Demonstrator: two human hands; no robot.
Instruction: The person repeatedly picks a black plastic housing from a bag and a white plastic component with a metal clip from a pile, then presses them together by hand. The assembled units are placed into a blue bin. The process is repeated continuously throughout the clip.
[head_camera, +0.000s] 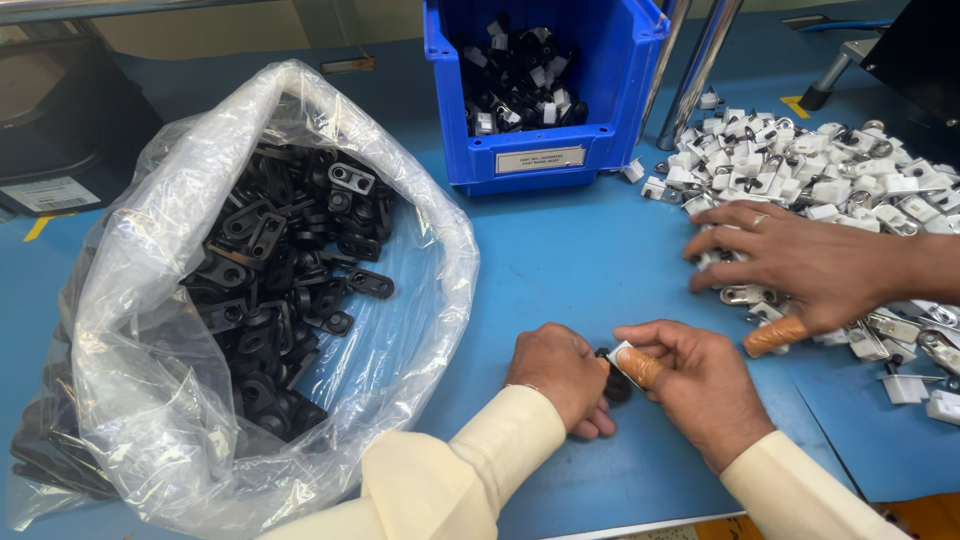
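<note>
Small black-and-white clip part (618, 368) lower centre of frame, long axis tilted upper-right to lower-left, white end upward, pinched between left hand (560, 375) and right hand (700, 385) fingertips, both hands closed on it, co-worker's hand (800, 265) spread over white parts pile (800, 160).

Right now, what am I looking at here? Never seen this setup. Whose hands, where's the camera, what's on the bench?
One picture, from a camera worn on a person's head, looking down at a blue bench. The two cream-sleeved hands at the bottom are the wearer's: left hand and right hand press a small black and white part together between them. The third hand, from the right, belongs to a co-worker and rests on a pile of white and metal clips. A clear plastic bag holds black plastic pieces; a blue bin holds assembled parts.
</note>
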